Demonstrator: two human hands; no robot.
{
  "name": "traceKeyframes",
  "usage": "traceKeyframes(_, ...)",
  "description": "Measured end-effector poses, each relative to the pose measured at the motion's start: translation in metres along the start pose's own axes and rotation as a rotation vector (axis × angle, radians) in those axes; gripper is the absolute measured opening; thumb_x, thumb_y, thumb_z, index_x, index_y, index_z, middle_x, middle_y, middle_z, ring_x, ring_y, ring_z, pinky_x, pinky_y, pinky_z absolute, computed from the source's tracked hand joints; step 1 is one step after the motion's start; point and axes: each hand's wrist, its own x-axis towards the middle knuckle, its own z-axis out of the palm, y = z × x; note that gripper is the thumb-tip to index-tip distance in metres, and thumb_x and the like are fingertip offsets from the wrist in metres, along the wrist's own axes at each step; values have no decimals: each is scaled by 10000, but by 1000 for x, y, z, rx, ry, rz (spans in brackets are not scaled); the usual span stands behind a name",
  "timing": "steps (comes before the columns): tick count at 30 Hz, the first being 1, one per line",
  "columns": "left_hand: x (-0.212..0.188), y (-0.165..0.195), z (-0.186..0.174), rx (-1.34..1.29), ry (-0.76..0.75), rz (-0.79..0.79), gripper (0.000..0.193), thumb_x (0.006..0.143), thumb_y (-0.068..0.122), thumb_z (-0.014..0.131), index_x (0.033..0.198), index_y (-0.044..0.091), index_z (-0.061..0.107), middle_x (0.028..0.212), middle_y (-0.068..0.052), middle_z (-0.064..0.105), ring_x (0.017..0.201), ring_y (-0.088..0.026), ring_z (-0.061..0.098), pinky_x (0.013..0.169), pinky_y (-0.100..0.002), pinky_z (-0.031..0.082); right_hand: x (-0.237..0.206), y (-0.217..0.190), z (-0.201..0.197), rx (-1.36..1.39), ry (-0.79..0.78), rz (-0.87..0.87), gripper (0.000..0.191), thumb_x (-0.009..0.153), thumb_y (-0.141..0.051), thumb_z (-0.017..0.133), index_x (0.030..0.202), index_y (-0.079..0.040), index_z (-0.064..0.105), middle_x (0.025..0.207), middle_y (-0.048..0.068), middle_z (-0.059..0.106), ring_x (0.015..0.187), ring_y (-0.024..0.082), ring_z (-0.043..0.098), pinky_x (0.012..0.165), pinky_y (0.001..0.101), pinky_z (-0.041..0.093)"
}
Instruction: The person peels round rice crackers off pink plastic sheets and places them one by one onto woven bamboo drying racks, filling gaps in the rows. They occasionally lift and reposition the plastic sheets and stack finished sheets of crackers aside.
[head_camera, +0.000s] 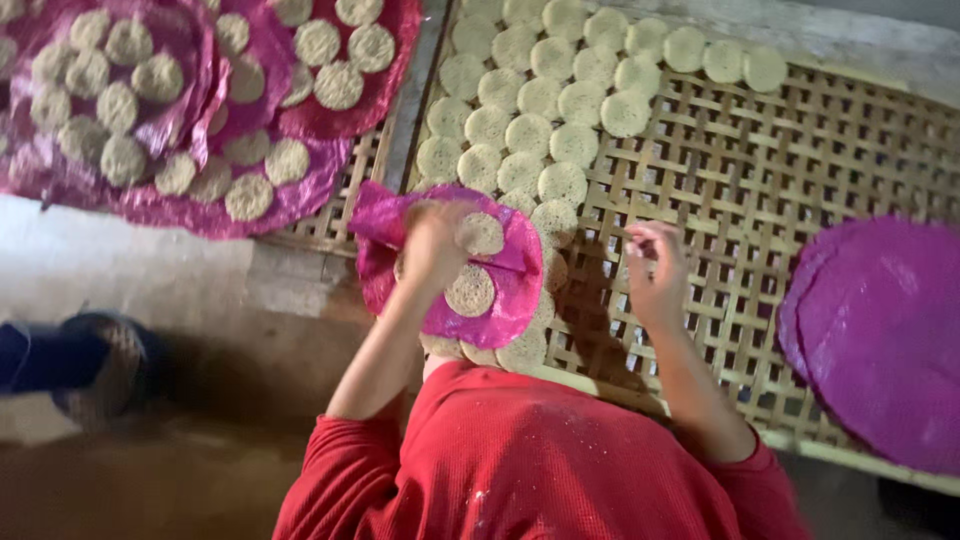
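At frame centre, a magenta round sheet (500, 285) carrying pale noodle discs (470, 291) is gripped by the left hand (432, 245). The right hand (655, 265), fingers curled and pinching nothing visible, hovers over the woven bamboo tray (760, 170). Stacked magenta sheets (880, 330) lie at right.

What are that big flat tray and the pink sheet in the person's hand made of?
The tray looks like woven bamboo or wood strips: pale, matte, with an open lattice. The pink sheet under the left hand seems thin plastic film: glossy, crinkled, slightly see-through.
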Motion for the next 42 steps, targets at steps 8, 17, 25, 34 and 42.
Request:
traceKeyframes(8, 2, -113, -49, 384, 278, -254, 560, 890, 264, 775, 1348, 40, 544, 1283, -231, 561, 1166, -411, 560, 949, -519, 497, 28, -5, 88, -97, -406, -75, 309, 950, -278, 778, 1144, -66, 667, 1047, 153, 699, 897, 294, 706, 750, 390, 568)
traceKeyframes(17, 22, -77, -83, 391, 388, 68, 40, 971, 138, 703, 957, 157, 735, 979, -1, 717, 916, -221, 672, 889, -488, 495, 41, -19, 98, -21, -311, -83, 119, 1003, -75, 657, 1099, -31, 712, 971, 146, 707, 781, 248, 691, 670, 370, 571)
traceKeyframes(25, 139, -26, -6, 285, 461, 286, 372, 863, 185, 730, 1224, 98, 730, 1280, -102, 585, 1169, -289, 545, 987, -495, 411, 30, 29, 61, -58, -160, 294, 203, 958, -46, 678, 1158, -21, 661, 877, 100, 629, 738, 204, 610, 670, 360, 501)
traceKeyframes(34, 131, -7, 50, 799, 14, -28, 269, 1005, 294, 700, 1165, 78, 701, 1316, -94, 564, 1330, -283, 469, 1137, -459, 364, 20, 46, 41, -167, -77, 124, 194, 956, -51, 700, 1149, -50, 684, 1044, 133, 601, 980, 224, 586, 834, 361, 485)
traceKeyframes(42, 164, -2, 73, 206, 22, -250, 411, 893, 164, 700, 1266, 42, 574, 997, -119, 693, 875, -257, 700, 727, -420, 612, 75, 70, 84, 292, -288, 396, 192, 973, -182, 677, 1149, -105, 689, 1088, 41, 717, 954, 150, 695, 879, 295, 556)
